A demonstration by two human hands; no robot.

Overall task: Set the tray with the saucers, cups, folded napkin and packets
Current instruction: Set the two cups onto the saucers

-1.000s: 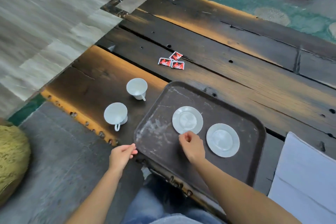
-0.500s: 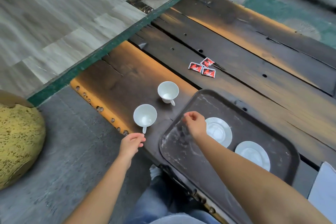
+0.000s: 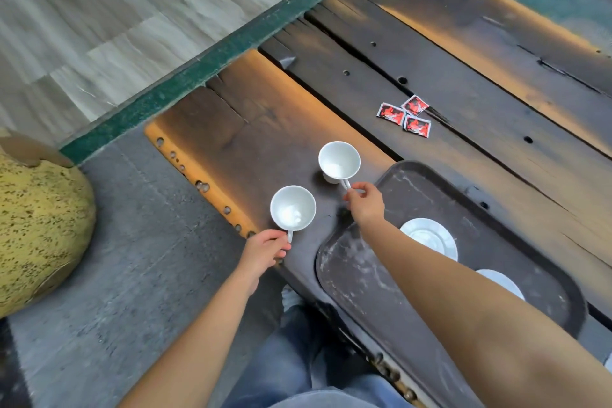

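Observation:
Two white cups stand on the dark wooden table left of the tray. My left hand (image 3: pixel 263 250) pinches the handle of the near cup (image 3: pixel 292 207). My right hand (image 3: pixel 364 204) pinches the handle of the far cup (image 3: pixel 339 161). The dark brown tray (image 3: pixel 361 275) lies at the table's near edge and holds two white saucers: one saucer (image 3: pixel 430 238) just behind my right forearm, the second saucer (image 3: pixel 503 281) partly hidden by that arm. Three red packets (image 3: pixel 404 115) lie on the table beyond the cups. No napkin is in view.
The wooden table (image 3: pixel 463 83) has gaps between its planks and a studded near-left edge. A yellow speckled cushion (image 3: pixel 36 222) sits on the grey floor at left. My knees in jeans are below the table edge.
Both hands reached forward to the cups. The left hand went from the tray's corner to the near cup's handle; the right hand left the saucer and took the far cup's handle. The view shifted left.

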